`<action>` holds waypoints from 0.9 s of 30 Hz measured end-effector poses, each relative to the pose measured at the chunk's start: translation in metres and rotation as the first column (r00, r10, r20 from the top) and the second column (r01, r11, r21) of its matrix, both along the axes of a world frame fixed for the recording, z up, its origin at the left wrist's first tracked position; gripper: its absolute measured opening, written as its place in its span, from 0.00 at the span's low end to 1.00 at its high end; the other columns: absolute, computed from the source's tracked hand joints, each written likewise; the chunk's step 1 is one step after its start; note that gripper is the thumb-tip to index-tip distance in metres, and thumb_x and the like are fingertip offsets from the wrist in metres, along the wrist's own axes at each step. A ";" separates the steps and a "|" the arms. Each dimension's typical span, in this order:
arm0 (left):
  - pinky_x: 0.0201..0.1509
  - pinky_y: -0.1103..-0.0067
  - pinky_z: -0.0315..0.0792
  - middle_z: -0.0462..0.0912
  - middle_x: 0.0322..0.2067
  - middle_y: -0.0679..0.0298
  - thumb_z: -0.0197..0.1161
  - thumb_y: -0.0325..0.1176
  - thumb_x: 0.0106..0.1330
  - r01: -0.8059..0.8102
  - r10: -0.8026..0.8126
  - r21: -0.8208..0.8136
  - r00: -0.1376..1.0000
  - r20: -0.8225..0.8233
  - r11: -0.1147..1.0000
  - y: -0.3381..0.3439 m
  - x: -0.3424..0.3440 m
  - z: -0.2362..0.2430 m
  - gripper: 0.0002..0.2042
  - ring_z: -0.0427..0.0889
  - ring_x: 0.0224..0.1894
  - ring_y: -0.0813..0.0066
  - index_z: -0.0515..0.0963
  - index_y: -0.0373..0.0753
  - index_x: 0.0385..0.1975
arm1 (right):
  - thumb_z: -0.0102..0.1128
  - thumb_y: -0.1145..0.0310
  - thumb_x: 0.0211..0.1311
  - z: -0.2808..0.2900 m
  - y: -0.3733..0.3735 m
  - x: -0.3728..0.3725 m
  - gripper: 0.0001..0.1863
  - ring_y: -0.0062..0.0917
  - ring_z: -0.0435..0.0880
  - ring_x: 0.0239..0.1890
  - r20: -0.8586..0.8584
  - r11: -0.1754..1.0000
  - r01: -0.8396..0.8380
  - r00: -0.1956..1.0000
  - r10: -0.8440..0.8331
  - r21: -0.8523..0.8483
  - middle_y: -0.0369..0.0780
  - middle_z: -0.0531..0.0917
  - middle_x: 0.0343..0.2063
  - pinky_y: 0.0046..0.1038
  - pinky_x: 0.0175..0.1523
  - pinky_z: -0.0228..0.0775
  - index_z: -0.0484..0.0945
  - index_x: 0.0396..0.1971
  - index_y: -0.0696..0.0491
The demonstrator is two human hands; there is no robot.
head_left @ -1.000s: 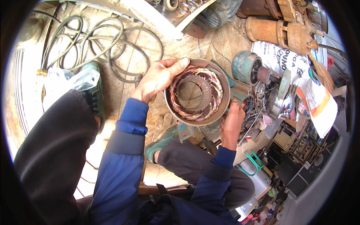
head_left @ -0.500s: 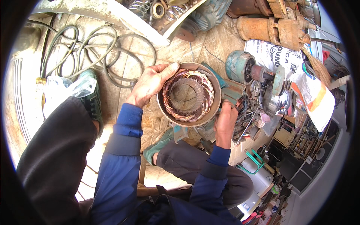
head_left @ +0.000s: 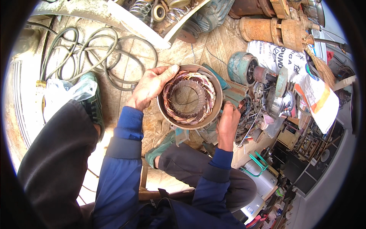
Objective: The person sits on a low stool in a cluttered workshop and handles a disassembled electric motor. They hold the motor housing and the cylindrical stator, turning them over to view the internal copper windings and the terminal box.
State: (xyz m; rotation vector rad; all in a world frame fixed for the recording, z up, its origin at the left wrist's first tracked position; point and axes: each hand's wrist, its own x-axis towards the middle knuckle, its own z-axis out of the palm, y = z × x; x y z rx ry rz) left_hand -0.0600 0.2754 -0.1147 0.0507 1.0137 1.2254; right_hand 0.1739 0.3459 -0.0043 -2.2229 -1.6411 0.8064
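My left hand (head_left: 151, 84) is closed on the left rim of a round motor stator (head_left: 218, 86), its thumb lying over the top edge. The stator faces up at me, with a ring of copper windings (head_left: 173, 103) around a toothed, open bore. Its wall is brownish, and teal parts show beyond and below it. Beside the lower right of the stator my right hand (head_left: 228, 121) is closed in a fist-like grip. What those fingers hold is hidden, and I cannot tell whether they touch the housing.
Looped cable (head_left: 110, 57) lies on the floor at the left. A tray of springs (head_left: 167, 40) stands at the far side. Rusty pump bodies (head_left: 263, 30), a teal motor part (head_left: 240, 68), a white sack (head_left: 318, 99) and loose tools crowd the right. A plastic bag (head_left: 57, 93) lies by my left shoe.
The stator has shifted very slightly left, and its tilt looks a little different. My left hand keeps its grip, and my right hand stays closed beside the stator.
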 end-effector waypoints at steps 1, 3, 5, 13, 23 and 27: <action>0.52 0.79 0.78 0.89 0.44 0.64 0.67 0.48 0.72 -0.002 0.002 0.005 1.000 0.004 1.000 -0.001 0.000 -0.002 0.22 0.85 0.42 0.79 0.83 0.33 0.52 | 0.49 0.59 0.70 0.000 0.000 -0.001 0.23 0.30 0.72 0.31 -0.002 1.000 -0.001 1.000 0.001 0.002 0.45 0.77 0.24 0.36 0.43 0.67 0.76 0.34 0.69; 0.52 0.79 0.78 0.89 0.44 0.64 0.67 0.49 0.73 -0.003 0.003 0.014 1.000 0.014 1.000 -0.001 0.001 -0.005 0.22 0.85 0.42 0.79 0.83 0.33 0.52 | 0.49 0.59 0.70 0.001 -0.001 -0.002 0.22 0.29 0.71 0.31 -0.010 1.000 0.003 1.000 -0.003 -0.003 0.45 0.76 0.24 0.36 0.42 0.67 0.76 0.33 0.68; 0.52 0.79 0.78 0.89 0.44 0.65 0.66 0.49 0.73 0.019 -0.019 -0.002 1.000 0.000 1.000 0.000 0.001 -0.004 0.22 0.85 0.42 0.80 0.83 0.34 0.52 | 0.49 0.59 0.69 0.002 0.000 -0.002 0.22 0.29 0.70 0.30 -0.008 1.000 0.009 1.000 -0.009 -0.012 0.44 0.75 0.23 0.36 0.42 0.66 0.75 0.32 0.68; 0.50 0.79 0.79 0.89 0.42 0.65 0.66 0.48 0.73 0.027 -0.028 -0.014 0.999 -0.025 1.000 -0.001 -0.001 0.001 0.21 0.85 0.41 0.80 0.83 0.34 0.51 | 0.48 0.60 0.69 0.004 -0.001 -0.004 0.21 0.27 0.68 0.29 -0.028 1.000 0.010 1.000 -0.011 -0.018 0.42 0.73 0.22 0.34 0.39 0.64 0.74 0.31 0.67; 0.50 0.79 0.79 0.89 0.42 0.65 0.66 0.48 0.73 0.014 -0.015 -0.022 1.000 -0.008 1.000 -0.001 0.000 0.000 0.21 0.85 0.40 0.80 0.83 0.34 0.51 | 0.49 0.60 0.69 0.005 -0.001 -0.007 0.20 0.25 0.68 0.27 -0.038 0.999 0.028 0.999 -0.029 -0.027 0.40 0.72 0.21 0.33 0.37 0.63 0.74 0.30 0.66; 0.50 0.79 0.79 0.89 0.42 0.65 0.65 0.48 0.74 0.035 -0.035 -0.011 0.998 -0.042 0.999 -0.002 0.000 -0.002 0.21 0.85 0.41 0.81 0.83 0.34 0.51 | 0.49 0.61 0.69 0.003 -0.001 -0.007 0.20 0.25 0.67 0.27 -0.031 0.999 0.031 0.999 -0.031 -0.012 0.39 0.72 0.21 0.33 0.36 0.63 0.73 0.29 0.66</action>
